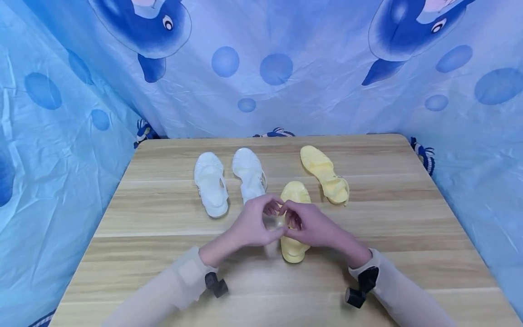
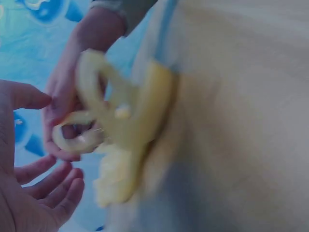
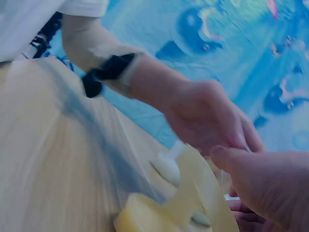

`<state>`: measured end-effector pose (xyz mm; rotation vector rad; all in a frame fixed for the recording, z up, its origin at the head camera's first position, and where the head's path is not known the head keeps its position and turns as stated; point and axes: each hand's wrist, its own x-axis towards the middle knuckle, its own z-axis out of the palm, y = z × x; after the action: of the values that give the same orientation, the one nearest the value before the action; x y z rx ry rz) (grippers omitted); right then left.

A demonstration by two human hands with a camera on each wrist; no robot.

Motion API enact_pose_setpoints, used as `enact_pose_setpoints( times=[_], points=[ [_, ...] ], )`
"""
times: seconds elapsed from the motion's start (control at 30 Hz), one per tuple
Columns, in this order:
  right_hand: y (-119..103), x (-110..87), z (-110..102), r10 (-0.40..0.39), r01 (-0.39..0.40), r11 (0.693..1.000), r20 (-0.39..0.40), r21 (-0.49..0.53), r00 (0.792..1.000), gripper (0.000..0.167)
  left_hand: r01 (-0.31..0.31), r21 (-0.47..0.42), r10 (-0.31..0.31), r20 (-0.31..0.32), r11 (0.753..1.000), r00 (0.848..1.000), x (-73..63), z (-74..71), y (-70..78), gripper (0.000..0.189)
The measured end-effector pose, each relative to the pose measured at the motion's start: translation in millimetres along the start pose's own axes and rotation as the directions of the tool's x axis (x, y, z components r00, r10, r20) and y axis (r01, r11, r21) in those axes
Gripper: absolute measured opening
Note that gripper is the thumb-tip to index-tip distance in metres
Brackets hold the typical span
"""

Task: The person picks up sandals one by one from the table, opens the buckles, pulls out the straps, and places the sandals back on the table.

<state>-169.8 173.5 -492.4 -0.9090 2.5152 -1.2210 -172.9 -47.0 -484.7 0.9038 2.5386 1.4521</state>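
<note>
In the head view my left hand (image 1: 255, 222) and right hand (image 1: 312, 222) meet over a yellow sandal (image 1: 295, 250), their fingertips close together. Both have bent fingers, with a gap between thumb and fingers. The sandal's middle is partly hidden. In the left wrist view the left hand (image 2: 29, 164) has its fingers loosely spread and holds nothing. There the yellow sandal (image 2: 157, 104) looks blurred, its strap loops near the right hand (image 2: 65, 96). In the right wrist view the right hand (image 3: 275, 183) hovers beside the sandal (image 3: 207, 186), thumb near the left hand (image 3: 203, 111); I see no clear grip.
Another yellow sandal (image 1: 324, 175) lies farther back on the right of the wooden table (image 1: 388, 263). Two white sandals, one at left (image 1: 210, 184) and one nearer the middle (image 1: 248, 170), lie on the left side. Blue dolphin-print cloth (image 1: 327, 100) hangs behind the table.
</note>
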Motion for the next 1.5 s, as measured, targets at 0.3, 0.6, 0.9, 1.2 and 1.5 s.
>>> enact_pose_setpoints(
  times=[0.3,0.6,0.9,1.2,1.5],
  points=[
    [3,-9.3,-9,-0.046,0.048,0.993,0.014,-0.110,0.999,0.014,0.098,-0.001,-0.097,0.163,0.995,0.982,7.8,4.8,0.0,0.025],
    [12,-21.8,-15,0.053,-0.055,0.998,0.058,0.034,0.997,0.009,0.142,-0.021,-0.135,0.197,0.990,0.971,4.0,14.6,-10.3,0.005],
    [13,-24.0,-20,0.090,-0.094,0.992,0.056,0.079,0.994,0.008,0.169,-0.016,-0.163,0.182,0.985,0.970,4.2,13.0,-7.2,0.008],
    [7,-16.1,-21,0.103,-0.103,0.995,0.054,-0.012,0.993,0.013,0.148,-0.031,-0.141,0.166,0.989,0.976,5.3,10.7,-7.7,0.010],
    [14,-15.5,-20,0.083,-0.085,0.996,0.047,0.027,0.995,0.015,0.188,-0.034,-0.180,0.154,0.982,0.971,3.8,7.5,-9.9,0.010]
  ],
)
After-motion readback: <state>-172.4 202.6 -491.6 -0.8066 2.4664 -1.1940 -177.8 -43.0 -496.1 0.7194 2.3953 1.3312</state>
